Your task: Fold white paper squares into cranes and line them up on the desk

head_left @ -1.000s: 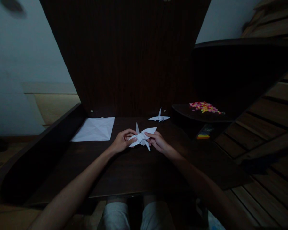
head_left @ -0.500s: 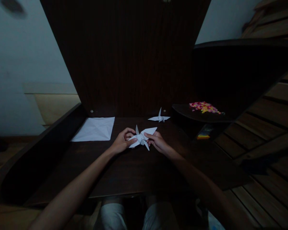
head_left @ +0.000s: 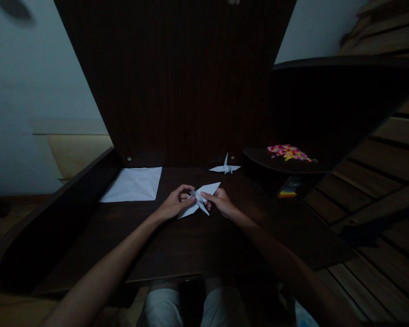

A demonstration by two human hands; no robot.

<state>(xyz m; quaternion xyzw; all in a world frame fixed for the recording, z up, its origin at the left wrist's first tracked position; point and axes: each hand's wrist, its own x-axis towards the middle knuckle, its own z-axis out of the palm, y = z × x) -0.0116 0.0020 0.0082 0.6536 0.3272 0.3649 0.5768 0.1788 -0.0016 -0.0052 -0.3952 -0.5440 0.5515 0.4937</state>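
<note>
At the far left, the table (head_left: 177,247) is bounded by an upright side panel (head_left: 47,222); just inside it a white sheet (head_left: 132,185) is laid flat, marked by creases and set towards the back, presumably so that the hands are not hindered by it. Next, at the middle of the table, a white folded paper (head_left: 198,198) is held between the two hands; its left side is gripped by the left hand (head_left: 172,204), the thumb pressed on top and the fingers curled behind, apparently so that the narrow point there is controlled; whether each fingertip meets the paper cannot be told. Its right wing is pinched by the right hand (head_left: 224,204), thumb above and fingers beneath, probably so that the piece is steadied from the opposite side; whether the table is touched by it cannot be made out. Behind the right hand, near the back panel (head_left: 177,91), a white paper bird (head_left: 226,168) is stood with wings spread, perhaps as a pattern within sight. Farther right, small coloured pieces (head_left: 288,153) are heaped on a low shelf (head_left: 257,159); beneath it a rainbow-edged item (head_left: 287,194) is tucked, too dim to be identified.
</note>
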